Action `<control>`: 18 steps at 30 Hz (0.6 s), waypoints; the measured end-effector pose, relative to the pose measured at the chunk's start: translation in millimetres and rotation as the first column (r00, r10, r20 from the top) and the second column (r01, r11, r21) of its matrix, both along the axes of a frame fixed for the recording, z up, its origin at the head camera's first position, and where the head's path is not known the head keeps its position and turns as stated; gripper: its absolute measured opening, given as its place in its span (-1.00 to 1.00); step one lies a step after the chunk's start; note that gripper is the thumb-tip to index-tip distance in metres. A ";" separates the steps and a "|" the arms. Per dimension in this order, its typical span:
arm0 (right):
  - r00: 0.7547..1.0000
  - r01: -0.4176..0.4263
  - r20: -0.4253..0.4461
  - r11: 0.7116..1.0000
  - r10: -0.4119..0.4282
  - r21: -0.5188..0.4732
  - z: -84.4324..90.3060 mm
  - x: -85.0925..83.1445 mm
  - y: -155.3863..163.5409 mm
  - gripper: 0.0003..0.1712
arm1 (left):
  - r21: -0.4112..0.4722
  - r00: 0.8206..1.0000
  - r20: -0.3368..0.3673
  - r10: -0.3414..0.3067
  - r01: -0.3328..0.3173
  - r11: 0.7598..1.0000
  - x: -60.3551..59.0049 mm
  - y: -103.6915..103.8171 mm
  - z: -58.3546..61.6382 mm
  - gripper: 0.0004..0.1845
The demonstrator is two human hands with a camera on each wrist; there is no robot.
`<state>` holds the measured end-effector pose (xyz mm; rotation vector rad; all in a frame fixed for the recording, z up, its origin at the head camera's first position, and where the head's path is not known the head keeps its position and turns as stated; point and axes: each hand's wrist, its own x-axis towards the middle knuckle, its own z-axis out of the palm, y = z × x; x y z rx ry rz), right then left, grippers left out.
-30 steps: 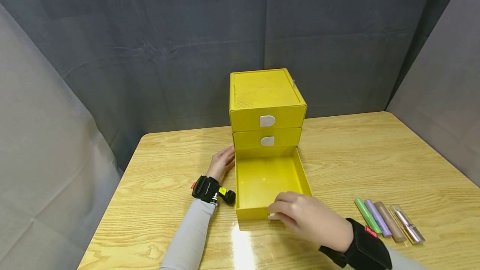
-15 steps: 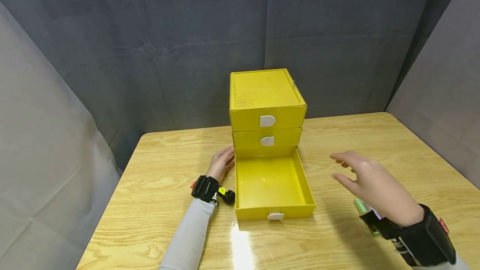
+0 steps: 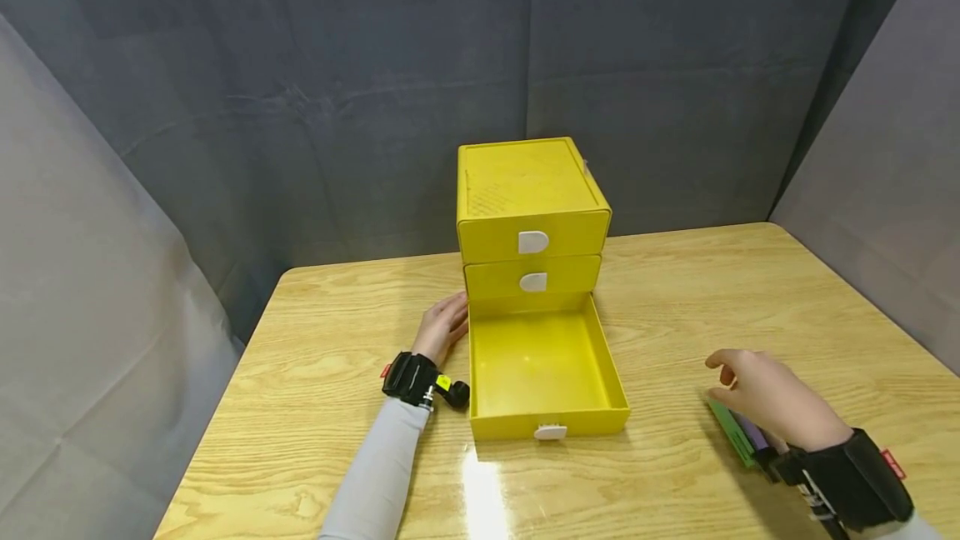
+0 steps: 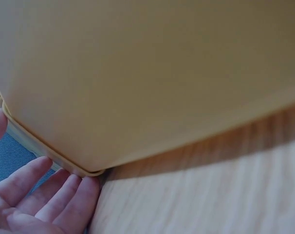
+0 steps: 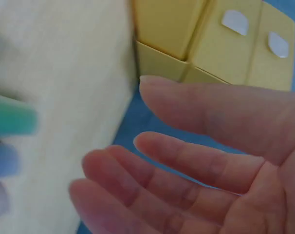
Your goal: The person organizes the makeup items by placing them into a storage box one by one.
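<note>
Right hand [image 3: 765, 398] hovers over the green pen [image 3: 731, 432] on the table [image 3: 337, 357], fingers loosely spread, nothing picked up yet. Bottom drawer [image 3: 543, 365] already out, empty. Left hand [image 3: 444, 327] lies flat-fingered against the yellow cabinet [image 3: 528, 215].

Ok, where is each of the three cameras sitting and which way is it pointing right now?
Head: worn on the head, facing forward and down at the table, yellow drawer unit and its pulled-out bottom drawer; both forearms, left hand and right hand show.
Left wrist: low beside the unit's side wall; left fingers touch its bottom edge.
Right wrist: looks past the open palm toward the unit; blurred green pen at left.
Shared: all three views show the yellow unit.
</note>
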<state>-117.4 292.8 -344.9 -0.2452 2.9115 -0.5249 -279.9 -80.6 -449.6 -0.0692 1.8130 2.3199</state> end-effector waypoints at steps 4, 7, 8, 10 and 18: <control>0.999 0.001 0.054 1.000 -0.001 -0.010 -12.7 -0.2 3.5 -0.59 | 0.010 1.000 0.009 0.007 -0.007 1.000 -1.0 0.5 -0.5 -0.45; 0.996 0.007 0.090 1.000 -0.006 -0.014 -19.8 0.9 4.1 -0.61 | 0.012 1.000 0.013 0.010 -0.010 1.000 -1.3 0.3 -0.7 -0.45; 0.995 0.012 0.102 1.000 -0.010 -0.016 -21.8 1.3 4.3 -0.61 | 0.010 1.000 0.013 0.010 -0.010 1.000 -1.4 0.2 -0.9 -0.45; 0.992 0.026 0.124 0.999 -0.023 -0.020 -25.6 2.2 3.9 -0.62 | 0.003 1.000 0.007 0.006 -0.006 1.000 -1.4 0.1 -1.6 -0.44; 0.992 0.057 0.108 0.998 -0.058 0.014 -35.6 6.3 -1.3 -0.60 | 0.014 1.000 0.001 0.012 -0.012 1.000 -1.1 0.9 -2.6 -0.44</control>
